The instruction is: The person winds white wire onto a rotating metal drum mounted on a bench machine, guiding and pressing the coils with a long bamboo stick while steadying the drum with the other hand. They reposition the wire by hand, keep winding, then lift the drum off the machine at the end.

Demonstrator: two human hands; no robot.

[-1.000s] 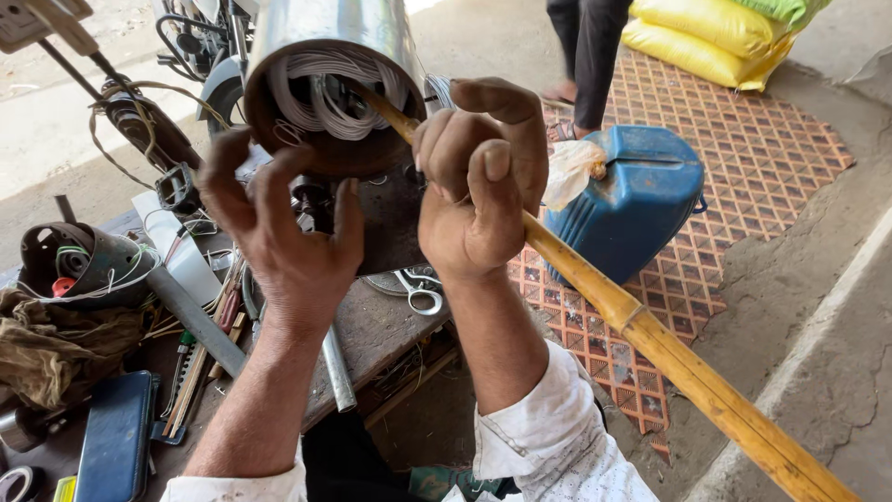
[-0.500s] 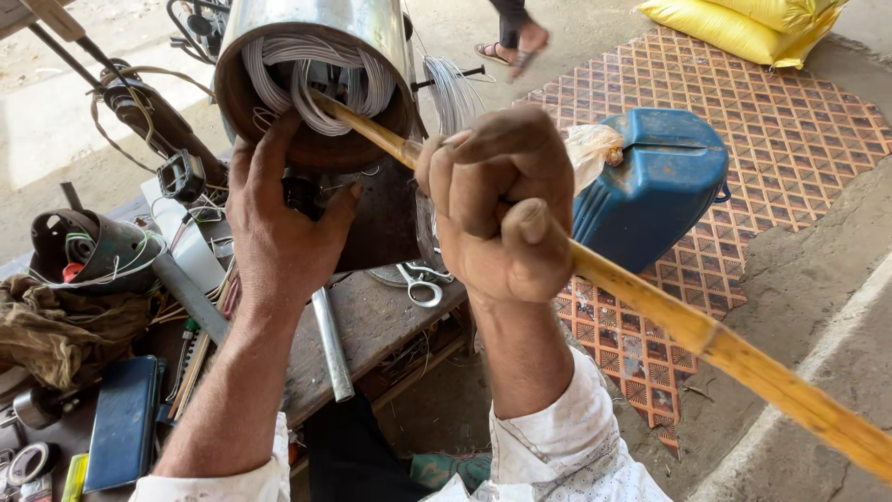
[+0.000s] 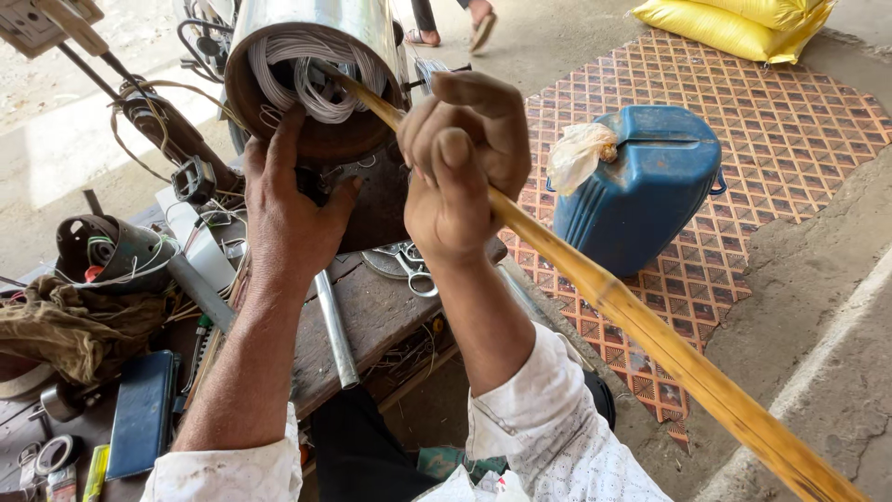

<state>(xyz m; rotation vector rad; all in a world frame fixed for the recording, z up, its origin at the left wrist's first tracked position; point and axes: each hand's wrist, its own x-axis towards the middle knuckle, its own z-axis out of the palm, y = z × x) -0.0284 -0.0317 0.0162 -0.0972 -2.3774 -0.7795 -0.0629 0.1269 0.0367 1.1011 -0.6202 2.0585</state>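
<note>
Gripping a long yellow bamboo stick in a closed fist, the right hand drives its far tip into the open mouth of a shiny metal motor cylinder, where loops of white winding wire line the bore. The left hand lies spread against the cylinder's rusty lower rim, fingers pressed to the metal and thumb hooked toward the dark block beneath it, bracing the housing rather than pinching anything.

Compared with a moment ago, the left hand has slid from cupping the rim with fingers splayed wide to lying flatter and lower on it, and the right fist sits higher along the stick, nearer the cylinder's mouth, so the stick appears pushed deeper among the coils. As a judgement, the windings are being tamped into place with the housing held firm.

The cylinder stands at the far edge of a cluttered wooden tabletop. A bare steel rod and a pair of scissors lie just near of it. At left sit a dark round motor shell, a brown rag and a blue flat case. Right of the tabletop, a blue plastic jerrycan stands on a red patterned floor mat, with yellow sacks far behind.
</note>
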